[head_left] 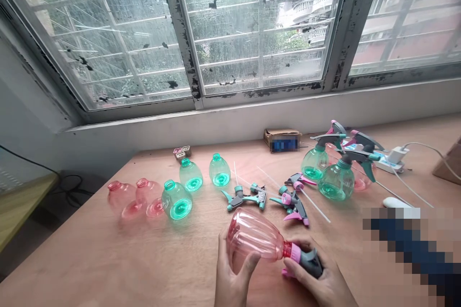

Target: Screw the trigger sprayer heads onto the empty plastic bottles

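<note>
A clear pink spray bottle [255, 235] lies tilted on its side between my hands, above the near part of the table. My left hand [234, 268] is wrapped round its wide base end. At the neck, my right hand [317, 273] grips the grey and pink spray head [306, 259], thumb against the pink collar. The collar meets the red bottle neck; whether it is fully screwed on I cannot tell. Beyond the bottle lie loose spray heads, some grey and green [248, 197], others grey and pink [293, 204], with thin white tubes.
Headless green bottles [177, 200] and pink bottles [122, 199] stand at the left. Several bottles with spray heads [336, 180] stand at the right, near a power strip [391, 163] and a white mouse [396, 202]. A small cardboard box [283, 140] sits by the wall.
</note>
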Available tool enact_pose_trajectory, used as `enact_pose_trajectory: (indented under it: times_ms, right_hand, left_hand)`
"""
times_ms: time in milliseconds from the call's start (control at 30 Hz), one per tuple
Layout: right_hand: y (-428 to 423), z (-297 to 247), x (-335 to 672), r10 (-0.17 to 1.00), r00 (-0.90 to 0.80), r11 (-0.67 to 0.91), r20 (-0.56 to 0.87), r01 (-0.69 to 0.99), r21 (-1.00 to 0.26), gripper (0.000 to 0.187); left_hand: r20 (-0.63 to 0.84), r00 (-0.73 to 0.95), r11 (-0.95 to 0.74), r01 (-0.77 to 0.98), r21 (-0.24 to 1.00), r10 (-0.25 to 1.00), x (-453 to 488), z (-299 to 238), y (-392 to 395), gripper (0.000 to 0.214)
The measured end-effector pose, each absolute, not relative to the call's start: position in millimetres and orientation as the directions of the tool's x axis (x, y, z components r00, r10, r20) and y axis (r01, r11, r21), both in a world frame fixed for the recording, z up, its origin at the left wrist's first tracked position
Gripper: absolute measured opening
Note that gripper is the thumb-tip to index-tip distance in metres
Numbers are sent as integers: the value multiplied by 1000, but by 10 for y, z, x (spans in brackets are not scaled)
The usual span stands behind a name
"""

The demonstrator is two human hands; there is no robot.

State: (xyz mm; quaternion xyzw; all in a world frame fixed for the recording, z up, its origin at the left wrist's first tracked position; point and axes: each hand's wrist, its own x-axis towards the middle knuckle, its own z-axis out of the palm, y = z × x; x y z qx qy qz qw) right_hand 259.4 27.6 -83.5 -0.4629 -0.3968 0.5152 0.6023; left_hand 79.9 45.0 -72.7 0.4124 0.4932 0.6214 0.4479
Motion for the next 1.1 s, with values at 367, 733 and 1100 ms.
enact_pose_trajectory:
  times_ms: [367, 733, 1100]
  right_hand:
    - [286, -804, 2611, 987, 164, 45, 0, -275, -960, 40]
    - [297, -780, 2624, 983, 181, 13, -44, -302, -953, 42]
    - [243, -767, 2580, 989, 147, 17, -27, -291, -957, 44]
  left_hand:
    - [96, -192, -111, -70, 991, 977, 771, -741, 417, 89]
    - [81, -235, -112, -118, 987, 968, 798, -637, 424, 77]
    - [52, -234, -94, -175, 980, 971, 820, -691, 409, 82]
